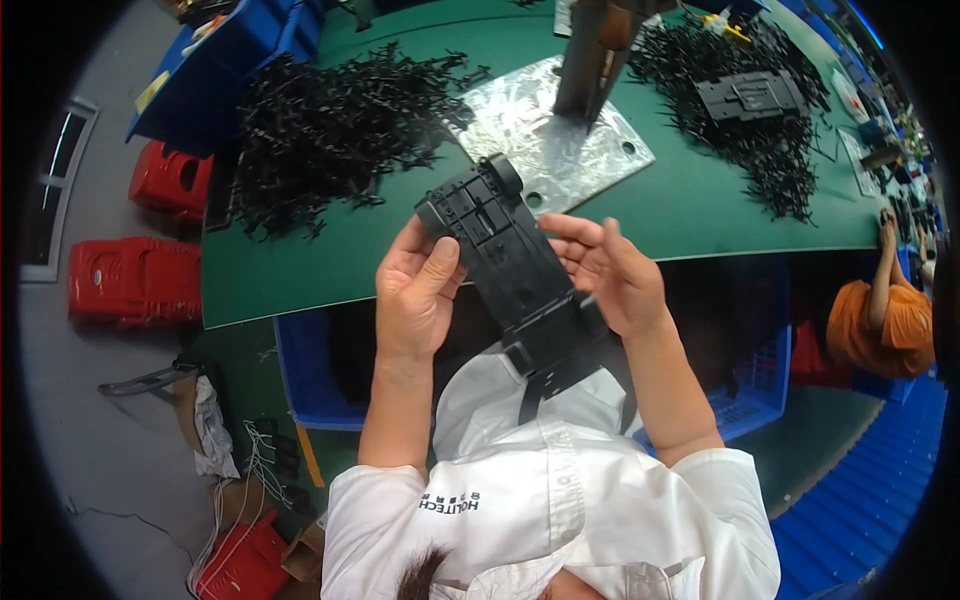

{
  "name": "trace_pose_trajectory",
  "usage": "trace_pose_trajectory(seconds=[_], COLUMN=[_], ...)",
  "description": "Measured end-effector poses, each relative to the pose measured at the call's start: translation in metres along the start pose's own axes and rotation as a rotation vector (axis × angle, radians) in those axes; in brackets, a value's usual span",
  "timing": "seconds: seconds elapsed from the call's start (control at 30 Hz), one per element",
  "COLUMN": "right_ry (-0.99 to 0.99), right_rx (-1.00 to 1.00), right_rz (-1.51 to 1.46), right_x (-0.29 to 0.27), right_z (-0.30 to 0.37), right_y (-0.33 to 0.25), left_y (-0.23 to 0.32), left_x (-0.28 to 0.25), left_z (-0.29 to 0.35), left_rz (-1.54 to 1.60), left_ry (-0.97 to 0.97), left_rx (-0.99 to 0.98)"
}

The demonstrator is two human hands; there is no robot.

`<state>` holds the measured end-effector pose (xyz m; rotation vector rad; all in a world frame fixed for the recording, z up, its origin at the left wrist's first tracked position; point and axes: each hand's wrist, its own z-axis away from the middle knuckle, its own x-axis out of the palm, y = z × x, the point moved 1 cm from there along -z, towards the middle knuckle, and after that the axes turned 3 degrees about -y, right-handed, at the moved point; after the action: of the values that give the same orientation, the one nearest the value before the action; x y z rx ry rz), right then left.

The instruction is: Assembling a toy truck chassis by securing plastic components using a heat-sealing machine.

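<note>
In front of my body, at the near edge of the green table, I hold a black plastic toy-car chassis (515,270) with wheels at its corners. It is tilted, its far end leaning left. My left hand (418,295) is closed on its far left side, thumb on the upper face and fingers underneath. My right hand (615,280) is beside its right edge with the fingers apart; whether a fingertip touches the chassis I cannot tell.
A metal plate (620,150) with an upright metal post (590,75) stands beyond my hands. Tangled black plastic pieces (340,125) are heaped left; another heap (780,165) at right carries a dark flat part (750,97). A blue crate (300,375) sits below the table (300,290); red stools (130,283) stand left.
</note>
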<state>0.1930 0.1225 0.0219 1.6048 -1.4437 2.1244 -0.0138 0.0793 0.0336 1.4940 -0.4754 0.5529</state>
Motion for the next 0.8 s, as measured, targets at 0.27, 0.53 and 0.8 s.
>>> trace_pose_trajectory(seconds=[0.27,0.53,0.8], right_ry=[0.050,0.331,0.359], right_rx=[-0.201,-0.187,-0.064], right_rz=[-0.030,0.147,0.281], right_x=[0.003,-0.028,-0.034], right_z=[0.029,0.046,0.059], right_y=[0.011,-0.041,-0.082], left_y=[-0.019,-0.023,-0.018], left_x=[0.018,0.020,0.019], left_z=[0.007,0.003,-0.036], left_rz=[0.064,0.160,0.102], left_ry=[0.208,-0.051,-0.166], left_rx=[0.170,-0.095,-0.539])
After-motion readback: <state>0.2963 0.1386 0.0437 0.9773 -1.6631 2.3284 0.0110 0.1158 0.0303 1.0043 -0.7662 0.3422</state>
